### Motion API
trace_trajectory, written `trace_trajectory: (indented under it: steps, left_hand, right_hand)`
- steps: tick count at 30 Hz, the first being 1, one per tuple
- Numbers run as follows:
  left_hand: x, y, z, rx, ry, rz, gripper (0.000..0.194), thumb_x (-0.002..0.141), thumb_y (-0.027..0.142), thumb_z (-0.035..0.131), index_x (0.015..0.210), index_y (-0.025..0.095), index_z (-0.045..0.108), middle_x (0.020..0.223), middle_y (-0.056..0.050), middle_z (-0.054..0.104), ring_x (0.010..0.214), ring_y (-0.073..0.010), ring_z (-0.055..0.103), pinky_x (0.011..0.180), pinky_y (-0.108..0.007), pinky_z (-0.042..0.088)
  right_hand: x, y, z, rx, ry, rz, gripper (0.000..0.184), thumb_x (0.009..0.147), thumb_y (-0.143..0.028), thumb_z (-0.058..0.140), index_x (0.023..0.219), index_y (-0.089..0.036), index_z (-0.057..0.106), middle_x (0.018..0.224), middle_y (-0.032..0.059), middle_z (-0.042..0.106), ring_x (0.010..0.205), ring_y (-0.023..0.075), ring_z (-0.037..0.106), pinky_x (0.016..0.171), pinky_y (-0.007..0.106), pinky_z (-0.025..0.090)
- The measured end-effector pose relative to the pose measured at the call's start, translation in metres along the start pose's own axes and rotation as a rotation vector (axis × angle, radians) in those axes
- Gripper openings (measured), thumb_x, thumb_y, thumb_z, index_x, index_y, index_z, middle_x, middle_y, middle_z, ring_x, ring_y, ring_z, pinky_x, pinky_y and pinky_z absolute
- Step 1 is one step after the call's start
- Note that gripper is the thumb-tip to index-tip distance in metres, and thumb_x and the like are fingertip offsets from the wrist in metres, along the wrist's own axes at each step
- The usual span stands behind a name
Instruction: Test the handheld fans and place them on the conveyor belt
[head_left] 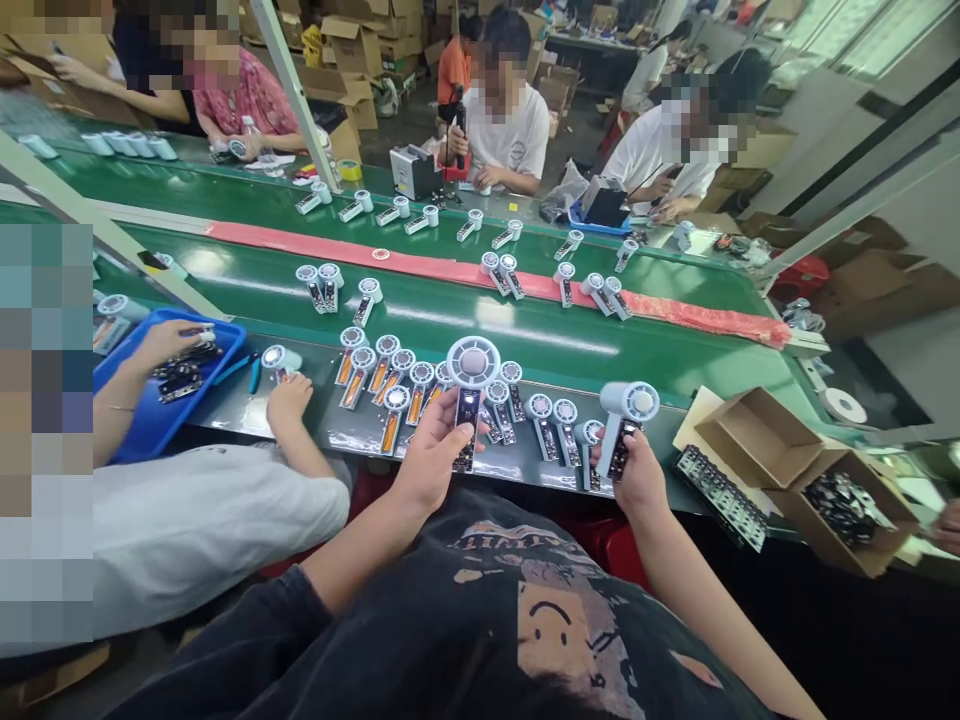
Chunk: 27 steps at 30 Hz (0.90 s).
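Observation:
My left hand (439, 450) is closed round the handle of a pale blue handheld fan (472, 362), its round grille facing up. A dark circuit board (465, 430) shows in that handle, under my thumb. In my right hand (641, 470) is a second handheld fan (630, 400), gripped by its handle and tilted, with a dark board along it. Between my hands, several fans (564, 412) with dark boards lie on the bench edge. Left of my left hand lie more fans (362, 358), their open handles showing orange strips.
A green conveyor (420, 330) with a red strip (450, 268) carries more fans. At right stand cardboard boxes (772, 430) and a panel of boards (724, 495). A co-worker's hand (289, 400) and a blue tray (135, 420) are at left. Other people sit across the conveyor.

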<state>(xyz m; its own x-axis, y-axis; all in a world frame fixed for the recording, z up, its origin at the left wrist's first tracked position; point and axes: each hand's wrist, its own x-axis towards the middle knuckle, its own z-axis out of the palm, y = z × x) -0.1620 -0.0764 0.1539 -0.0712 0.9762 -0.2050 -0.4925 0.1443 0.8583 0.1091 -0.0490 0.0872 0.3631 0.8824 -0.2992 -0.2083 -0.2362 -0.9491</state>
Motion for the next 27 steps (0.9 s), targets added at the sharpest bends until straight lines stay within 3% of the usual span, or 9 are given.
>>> trace_trajectory:
  steps: [6, 12, 19, 23, 27]
  left_hand:
    - [0.001, 0.000, 0.000, 0.045, 0.009, -0.018, 0.049, 0.068, 0.028, 0.075, 0.113, 0.022, 0.058, 0.124, -0.009, 0.069, 0.087, -0.0212, 0.070, 0.065, -0.031, 0.057]
    - [0.000, -0.006, 0.004, 0.060, 0.008, -0.056, 0.049, 0.066, 0.028, 0.076, 0.111, 0.022, 0.057, 0.121, -0.009, 0.070, 0.083, -0.0186, 0.068, 0.065, -0.030, 0.057]
    - [0.001, -0.016, 0.013, 0.088, -0.032, -0.094, 0.051, 0.070, 0.029, 0.074, 0.117, 0.022, 0.057, 0.124, -0.009, 0.068, 0.086, -0.0192, 0.068, 0.069, -0.032, 0.058]
    - [-0.001, -0.022, 0.022, 0.113, -0.074, -0.082, 0.050, 0.073, 0.029, 0.071, 0.121, 0.022, 0.057, 0.120, -0.009, 0.068, 0.090, -0.0217, 0.069, 0.070, -0.033, 0.058]
    - [-0.004, -0.028, 0.035, 0.098, -0.105, -0.084, 0.049, 0.074, 0.029, 0.072, 0.120, 0.023, 0.056, 0.130, -0.010, 0.064, 0.088, -0.0195, 0.068, 0.071, -0.033, 0.058]
  right_hand:
    - [-0.028, -0.023, 0.029, 0.055, -0.158, -0.060, 0.045, 0.064, -0.042, 0.069, 0.102, -0.023, 0.056, 0.092, 0.0005, 0.069, 0.077, 0.0212, 0.070, 0.068, 0.037, 0.062]
    - [-0.049, -0.037, 0.036, 0.116, -0.398, -0.022, 0.045, 0.069, -0.042, 0.081, 0.105, -0.024, 0.061, 0.103, 0.0035, 0.071, 0.078, 0.0213, 0.072, 0.068, 0.036, 0.063]
    - [-0.064, -0.042, 0.033, 0.205, -0.446, 0.073, 0.046, 0.067, -0.042, 0.090, 0.102, -0.025, 0.067, 0.105, 0.0037, 0.073, 0.077, 0.0185, 0.071, 0.065, 0.030, 0.062]
    - [-0.067, -0.042, 0.032, 0.255, -0.488, 0.122, 0.044, 0.068, -0.042, 0.090, 0.102, -0.026, 0.067, 0.108, 0.0034, 0.072, 0.078, 0.0197, 0.071, 0.065, 0.033, 0.063]
    - [-0.065, -0.043, 0.032, 0.280, -0.548, 0.132, 0.046, 0.069, -0.041, 0.089, 0.106, -0.027, 0.065, 0.106, 0.0029, 0.072, 0.079, 0.0196, 0.072, 0.067, 0.034, 0.063]
